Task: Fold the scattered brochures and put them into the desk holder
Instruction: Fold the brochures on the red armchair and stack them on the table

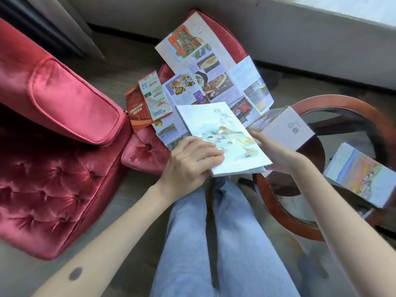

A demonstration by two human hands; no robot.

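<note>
A folded pale blue-green brochure (222,136) is held over a red cushion. My left hand (190,161) grips its near left corner, thumb under, fingers lying on the cover. My right hand (276,151) holds its right edge from beneath. Behind it a large unfolded brochure with food photos (205,67) lies spread on the red footstool (227,37). Two narrow folded leaflets, one green and one red (150,99), lie at its left. A white folded brochure with a QR code (287,127) rests on the round table. A stack with a colourful landscape cover (360,174) lies at the right.
A red velvet tufted armchair (53,146) fills the left. A round glass-topped table with a dark wooden rim (285,219) stands at the right. My legs in blue jeans (218,243) reach forward in the middle. A grey wall base (300,39) runs along the back.
</note>
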